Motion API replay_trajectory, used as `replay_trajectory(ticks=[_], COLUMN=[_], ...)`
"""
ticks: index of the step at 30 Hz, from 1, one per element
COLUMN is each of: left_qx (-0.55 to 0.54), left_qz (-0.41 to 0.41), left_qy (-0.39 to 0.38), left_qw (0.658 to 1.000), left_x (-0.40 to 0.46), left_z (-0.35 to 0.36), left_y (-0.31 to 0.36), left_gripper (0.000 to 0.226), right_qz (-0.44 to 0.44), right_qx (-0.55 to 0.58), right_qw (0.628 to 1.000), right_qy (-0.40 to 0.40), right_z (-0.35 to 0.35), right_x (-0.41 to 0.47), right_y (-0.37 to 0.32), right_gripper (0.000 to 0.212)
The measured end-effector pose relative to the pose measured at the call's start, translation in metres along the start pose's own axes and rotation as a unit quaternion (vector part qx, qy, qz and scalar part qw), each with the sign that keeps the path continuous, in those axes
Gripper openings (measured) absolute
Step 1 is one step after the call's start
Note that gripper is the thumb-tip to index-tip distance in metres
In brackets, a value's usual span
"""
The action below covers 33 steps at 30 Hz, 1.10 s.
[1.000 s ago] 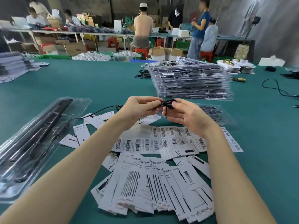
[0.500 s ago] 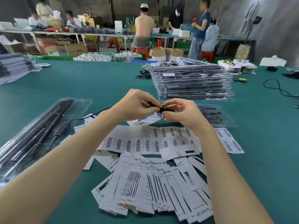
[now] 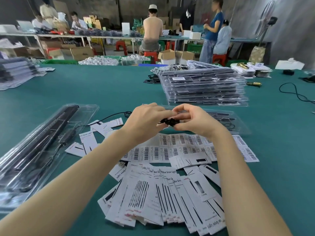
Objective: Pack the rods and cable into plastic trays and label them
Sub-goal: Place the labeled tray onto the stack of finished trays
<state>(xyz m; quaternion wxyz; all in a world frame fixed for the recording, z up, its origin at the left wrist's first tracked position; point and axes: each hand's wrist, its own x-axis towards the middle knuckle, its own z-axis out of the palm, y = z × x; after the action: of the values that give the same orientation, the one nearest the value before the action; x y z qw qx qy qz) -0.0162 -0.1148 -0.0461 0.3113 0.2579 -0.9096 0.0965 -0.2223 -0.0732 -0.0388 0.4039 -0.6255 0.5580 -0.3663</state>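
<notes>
Green-topped table [image 3: 119,86]: left hand [image 3: 144,123] and right hand [image 3: 194,120] both pinch a coiled black cable [image 3: 168,122] above barcode labels [image 3: 179,147]; packed trays [image 3: 202,87] stacked far right.

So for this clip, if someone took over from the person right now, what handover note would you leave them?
Left hand and right hand: both pinch a small black cable bundle held above the table, between them.
An open clear tray lies just behind the hands with black parts in it.
Another tray with rods and a cable sits at left; it shows no label.
Stack of packed trays stands behind, the top one labelled.
Barcode label sheets and printed cards lie in front.
Left to do: seat the bundle in a tray, then label the unstacked trays.
</notes>
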Motion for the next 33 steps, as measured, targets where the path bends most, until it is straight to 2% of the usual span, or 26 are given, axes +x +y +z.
replay_trajectory(ticks=[2, 3, 5, 8, 11, 14, 24, 33], left_qx=[0.018, 0.025, 0.032, 0.036, 0.043, 0.047, 0.062, 0.061], left_qz=[0.014, 0.014, -0.002, -0.021, -0.017, -0.013, 0.015, 0.034], left_qy=[0.025, 0.039, 0.06, 0.077, 0.083, 0.092, 0.105, 0.075], left_qw=[0.999, 0.999, 0.998, 0.996, 0.995, 0.995, 0.992, 0.995], left_x=[-0.008, -0.011, -0.015, -0.018, -0.018, -0.019, -0.024, -0.021], left_z=[0.003, 0.006, 0.011, 0.015, 0.018, 0.021, 0.024, 0.023], left_y=[0.002, 0.002, 0.001, -0.001, -0.004, -0.005, -0.014, -0.011], left_gripper=[0.03, 0.028, 0.026, 0.025, 0.025, 0.025, 0.016, 0.009], right_qz=[0.007, 0.007, -0.001, -0.005, 0.018, 0.017, 0.001, 0.004], right_qx=[0.019, 0.006, -0.092, -0.23, -0.235, -0.254, -0.311, -0.277], right_qw=[0.999, 0.999, 0.996, 0.968, 0.961, 0.954, 0.933, 0.94], right_qy=[-0.046, -0.044, 0.018, 0.1, 0.142, 0.158, 0.181, 0.201], right_z=[-0.011, -0.016, -0.021, -0.017, -0.007, -0.004, 0.0, 0.005], right_x=[-0.005, -0.008, -0.012, -0.012, -0.007, -0.001, 0.007, 0.011], right_y=[-0.003, -0.005, -0.007, 0.002, 0.017, 0.025, 0.032, 0.035], right_gripper=[0.047, 0.047, 0.044, 0.028, 0.012, 0.006, 0.007, 0.014])
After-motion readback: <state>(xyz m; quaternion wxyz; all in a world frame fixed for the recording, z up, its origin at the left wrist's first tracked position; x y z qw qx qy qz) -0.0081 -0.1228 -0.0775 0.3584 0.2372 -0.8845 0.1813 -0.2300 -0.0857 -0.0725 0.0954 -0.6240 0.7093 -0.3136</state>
